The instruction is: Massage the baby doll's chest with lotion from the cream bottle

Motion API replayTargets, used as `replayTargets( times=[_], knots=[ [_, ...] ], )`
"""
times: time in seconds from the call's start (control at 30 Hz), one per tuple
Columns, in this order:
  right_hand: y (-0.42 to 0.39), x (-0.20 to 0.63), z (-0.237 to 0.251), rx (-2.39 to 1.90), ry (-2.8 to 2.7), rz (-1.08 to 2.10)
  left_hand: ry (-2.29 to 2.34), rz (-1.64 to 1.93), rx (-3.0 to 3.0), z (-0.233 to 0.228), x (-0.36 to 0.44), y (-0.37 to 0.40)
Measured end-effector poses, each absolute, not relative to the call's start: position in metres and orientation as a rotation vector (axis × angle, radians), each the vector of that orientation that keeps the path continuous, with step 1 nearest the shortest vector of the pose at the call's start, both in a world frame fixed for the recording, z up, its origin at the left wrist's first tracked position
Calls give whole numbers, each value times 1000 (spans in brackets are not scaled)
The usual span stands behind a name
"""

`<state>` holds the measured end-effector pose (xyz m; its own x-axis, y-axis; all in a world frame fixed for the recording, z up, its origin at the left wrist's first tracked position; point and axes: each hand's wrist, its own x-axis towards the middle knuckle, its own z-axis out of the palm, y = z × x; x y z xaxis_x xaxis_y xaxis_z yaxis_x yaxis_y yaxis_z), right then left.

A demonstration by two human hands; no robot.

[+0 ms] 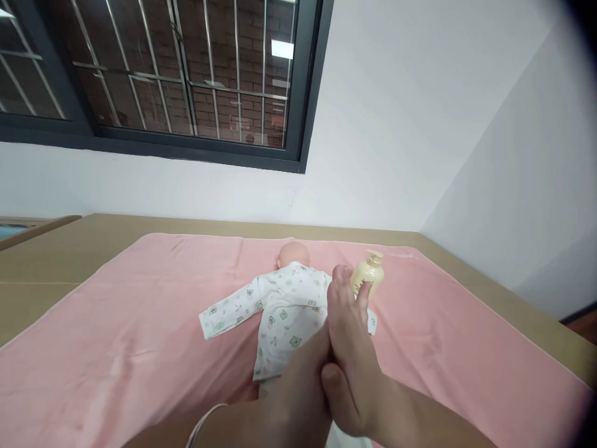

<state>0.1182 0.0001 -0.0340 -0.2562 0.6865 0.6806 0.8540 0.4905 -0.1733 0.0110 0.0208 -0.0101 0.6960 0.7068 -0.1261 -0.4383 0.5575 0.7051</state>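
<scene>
A pink cloth [140, 311] covers the bench [51, 267]. Nearest: left hand [305, 364] and right hand [352, 339] meet palm to palm; keep contact flat, pressure even. Right fingers: extended, gripping nothing visible. Left fingers: hidden, cannot tell. Beyond: doll [286, 311] on the cloth. Pump bottle [368, 274]: upright, near the doll; contents indiscernible.

One left hand [308, 367], one right hand [353, 348], one baby doll [293, 254], one long-sleeved shirt [290, 314], one pump bottle [369, 271], one wristband [200, 424], one sheet [448, 367], one barred window [186, 74].
</scene>
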Motion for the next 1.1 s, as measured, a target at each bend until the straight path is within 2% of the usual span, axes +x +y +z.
replayTargets(
  times=[0.27,0.37,0.47,0.6,0.73,0.87,1.1],
  knots=[
    [46,115,-54,-1197,-2148,-238,546,867,740,11,1,54],
    [63,122,-58,-1250,-2137,-263,541,903,783,-6,6,69],
    [87,139,-61,-1489,-2070,-201,669,1022,922,-34,16,94],
    [116,158,-76,-1755,-2019,8,1016,1197,1473,-68,25,128],
    [120,149,-98,-1565,-2197,25,1119,1212,1962,-91,28,145],
    [122,140,-110,-1385,-2270,-7,1171,1233,2119,-112,29,154],
    [154,174,-113,-1536,-2102,155,1218,1281,2251,-140,32,152]
  ],
)
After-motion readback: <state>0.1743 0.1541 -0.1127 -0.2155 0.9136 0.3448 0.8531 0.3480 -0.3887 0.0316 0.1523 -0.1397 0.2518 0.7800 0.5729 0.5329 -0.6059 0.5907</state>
